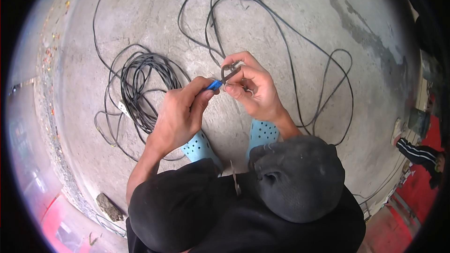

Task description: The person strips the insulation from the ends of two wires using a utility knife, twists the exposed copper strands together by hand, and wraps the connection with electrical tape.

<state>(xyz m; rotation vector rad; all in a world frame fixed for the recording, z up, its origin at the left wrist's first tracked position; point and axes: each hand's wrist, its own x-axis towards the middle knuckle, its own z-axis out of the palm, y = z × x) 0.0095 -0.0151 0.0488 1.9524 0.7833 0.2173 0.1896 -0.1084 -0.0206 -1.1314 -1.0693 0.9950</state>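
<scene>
My left hand [180, 110] is closed, its thumb and forefinger pinching a small blue piece [215, 85] whose exact kind I cannot make out. Close against its tip, my right hand [257, 89] is closed with curled fingers around a bent end of black cable [226, 71]. The blue piece and the cable meet between the two hands, though the fingers partly hide the contact. Both hands are held above the floor, in front of my knees.
A thick coil of black cable [125, 82] lies on the concrete floor [154, 14] at left, with a white strip partly under it. Loose cable loops [293, 72] spread at right. Light blue clogs [263, 132] are below my hands. Another person's striped leg [419, 150] shows at right.
</scene>
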